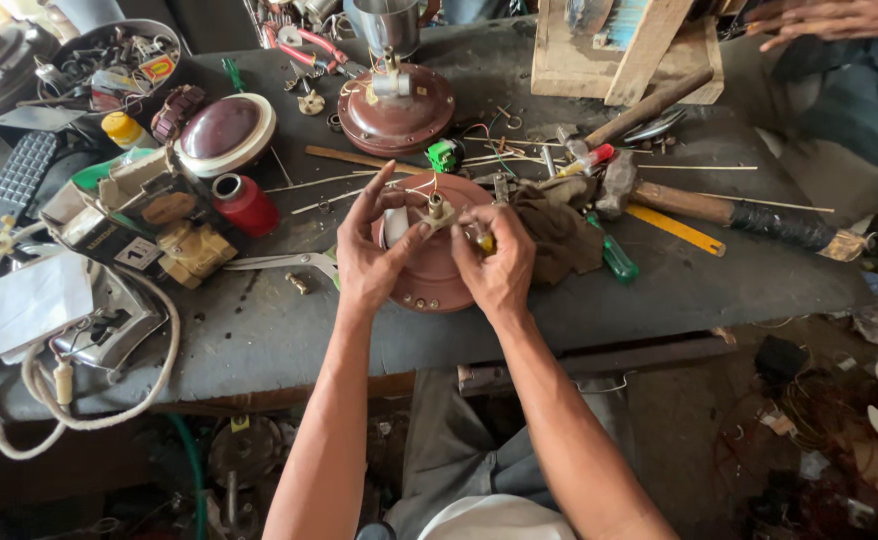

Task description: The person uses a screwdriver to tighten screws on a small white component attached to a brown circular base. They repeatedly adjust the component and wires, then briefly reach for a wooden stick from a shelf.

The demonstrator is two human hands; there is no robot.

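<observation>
Round maroon motor housing (429, 285) under fingers (387, 195) of both hands, at its centre shaft (437, 210).

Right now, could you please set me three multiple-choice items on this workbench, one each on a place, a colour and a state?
1. Where does the hammer lie?
A. right of the hands
B. left of the red spool
C. on the floor

2. What colour is the round motor housing under the hands?
A. blue
B. reddish brown
C. white

3. What are the two hands doing?
A. resting flat on the bench
B. holding the hammer
C. pinching small parts at the housing's centre shaft

Answers:
1. A, since it lies on the bench beside the yellow ruler.
2. B, like the second housing behind it.
3. C, as the left hand and right hand both close their fingertips there.
</observation>
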